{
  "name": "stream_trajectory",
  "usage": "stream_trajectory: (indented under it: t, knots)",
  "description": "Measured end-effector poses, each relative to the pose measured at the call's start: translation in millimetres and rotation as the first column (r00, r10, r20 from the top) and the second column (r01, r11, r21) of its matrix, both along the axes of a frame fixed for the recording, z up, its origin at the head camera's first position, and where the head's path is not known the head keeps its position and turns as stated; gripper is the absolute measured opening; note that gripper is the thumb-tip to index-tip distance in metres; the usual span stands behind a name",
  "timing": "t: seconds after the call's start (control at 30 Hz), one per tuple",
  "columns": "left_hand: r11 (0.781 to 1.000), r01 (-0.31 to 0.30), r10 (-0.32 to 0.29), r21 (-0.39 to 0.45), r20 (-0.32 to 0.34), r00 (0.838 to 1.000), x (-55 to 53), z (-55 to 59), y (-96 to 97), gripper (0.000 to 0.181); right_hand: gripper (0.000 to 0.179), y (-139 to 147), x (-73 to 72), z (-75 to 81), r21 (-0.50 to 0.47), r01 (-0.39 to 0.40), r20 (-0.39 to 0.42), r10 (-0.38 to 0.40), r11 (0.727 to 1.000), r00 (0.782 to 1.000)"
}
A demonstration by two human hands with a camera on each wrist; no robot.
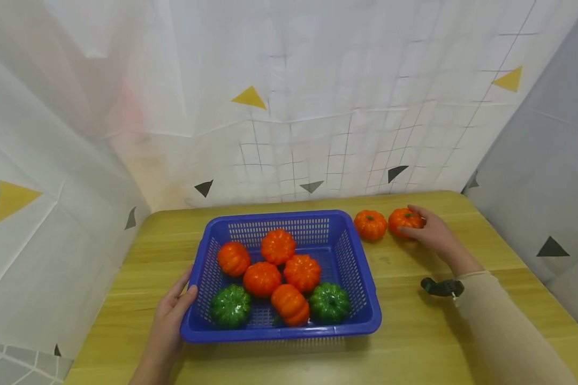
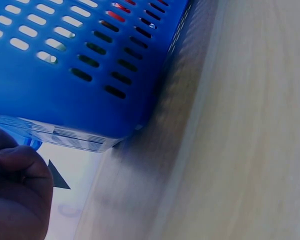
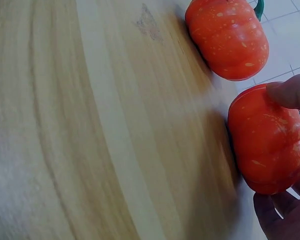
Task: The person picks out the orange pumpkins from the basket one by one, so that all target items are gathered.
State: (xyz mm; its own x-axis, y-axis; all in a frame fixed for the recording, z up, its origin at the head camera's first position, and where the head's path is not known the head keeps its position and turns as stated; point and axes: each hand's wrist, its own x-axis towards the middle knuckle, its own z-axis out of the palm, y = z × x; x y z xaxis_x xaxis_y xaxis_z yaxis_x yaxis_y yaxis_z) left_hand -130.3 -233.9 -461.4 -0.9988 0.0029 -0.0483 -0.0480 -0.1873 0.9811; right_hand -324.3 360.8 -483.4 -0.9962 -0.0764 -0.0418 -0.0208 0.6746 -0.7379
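Head view: right hand around pumpkin.

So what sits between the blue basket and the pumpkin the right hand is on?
One loose orange pumpkin on the table, seen in the head view.

No legible text, label, brand, number or sign appears in any view; the white grid-patterned backdrop sheet carries only plain yellow and dark triangles, without lettering.
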Motion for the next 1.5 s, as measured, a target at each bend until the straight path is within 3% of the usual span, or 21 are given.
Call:
stream_trajectory:
  t: [0.3,0.77,1.0,1.2,1.5]
  knots:
    - [1.0,0.011,-0.011,0.014,-0.013,1.0,-0.3,-0.3,0.1,0.055,0.098,-1,0.9,2.6,0.02,-0.02,-0.007,0.02,1.0,1.0]
    - [1.0,0.025,-0.025,0.006,-0.018,1.0,-0.8,-1.6,0.3,0.055,0.107,7,5.2,8.7,-0.049,-0.016,-0.009,0.015,0.999,1.0]
    - [1.0,0.022,-0.022,0.018,-0.02,1.0,-0.6,-1.9,0.1,0.055,0.105,2,8.7,30.8,-0.015,-0.003,-0.078,0.002,1.0,0.997]
    - [1.0,0.014,-0.014,0.017,-0.022,1.0,-0.3,-2.1,0.2,0.055,0.102,-12,18.0,53.6,-0.013,-0.022,-0.085,0.021,1.0,0.996]
    - [1.0,0.008,-0.008,0.004,-0.003,1.0,0.3,-0.1,0.4,0.055,0.096,-47,31.0,90.5,-0.056,-0.145,-0.147,0.136,0.988,0.98]
